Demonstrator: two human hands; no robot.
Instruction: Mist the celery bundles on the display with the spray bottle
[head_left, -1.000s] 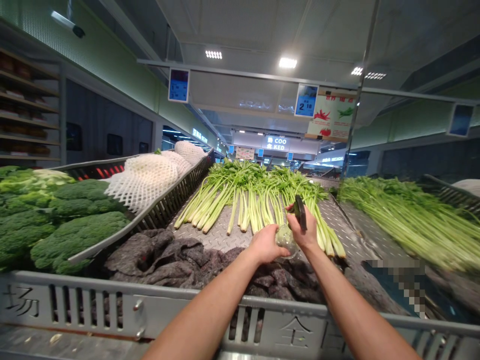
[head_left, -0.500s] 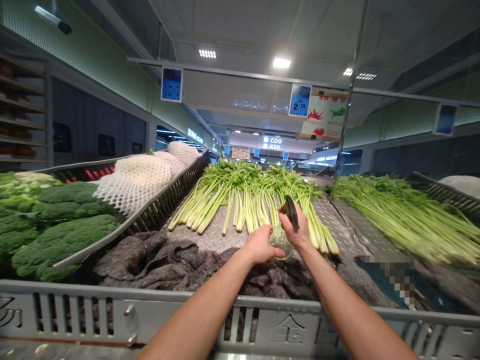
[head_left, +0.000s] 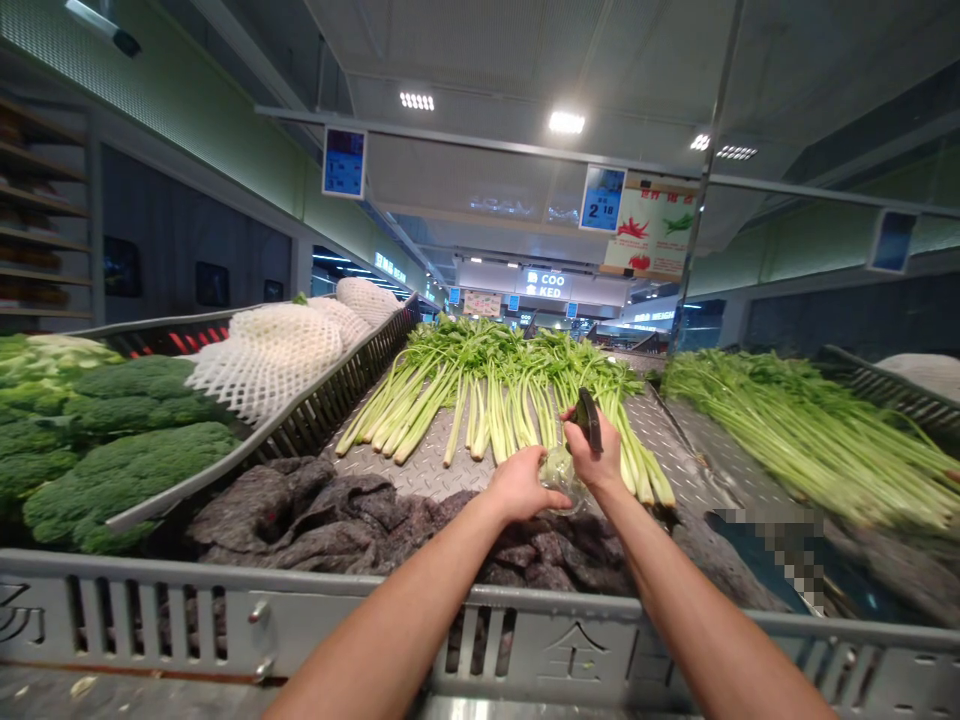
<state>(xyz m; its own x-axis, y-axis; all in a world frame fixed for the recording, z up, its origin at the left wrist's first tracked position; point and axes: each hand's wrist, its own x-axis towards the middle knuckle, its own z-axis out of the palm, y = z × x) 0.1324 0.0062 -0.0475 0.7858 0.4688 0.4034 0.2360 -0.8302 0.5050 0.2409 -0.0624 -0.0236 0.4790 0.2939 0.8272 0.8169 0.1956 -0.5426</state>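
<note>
Only a slight change is seen over the last second: the black object (head_left: pixel 589 420) has been kept raised in the right hand (head_left: pixel 592 455), now a little more upright, while the left hand (head_left: pixel 521 485) has stayed close beside it. The fingers of the right hand are closed around the lower part of that object, whose kind cannot be told. The left fingers are curled together against a clear plastic bag (head_left: pixel 559 470), though the exact grip is partly hidden. The bag is gathered between the two hands, above the line where a grey felt cloth (head_left: pixel 300 510) meets a diamond-plate steel tray (head_left: pixel 442 470). Two hands, one bag and one black object are counted. Just beyond the hands lies one spread pile of celery (head_left: pixel 480 400), and a second pile of celery (head_left: pixel 810 440) is laid out to the right. At least four heads of broccoli (head_left: pixel 127 470) are seen on the left, beside at least three items in white foam netting (head_left: pixel 270 360). Three blue electronic price labels (head_left: pixel 603 198) are hung overhead, and one chilli poster (head_left: pixel 652 230) is displayed.
</note>
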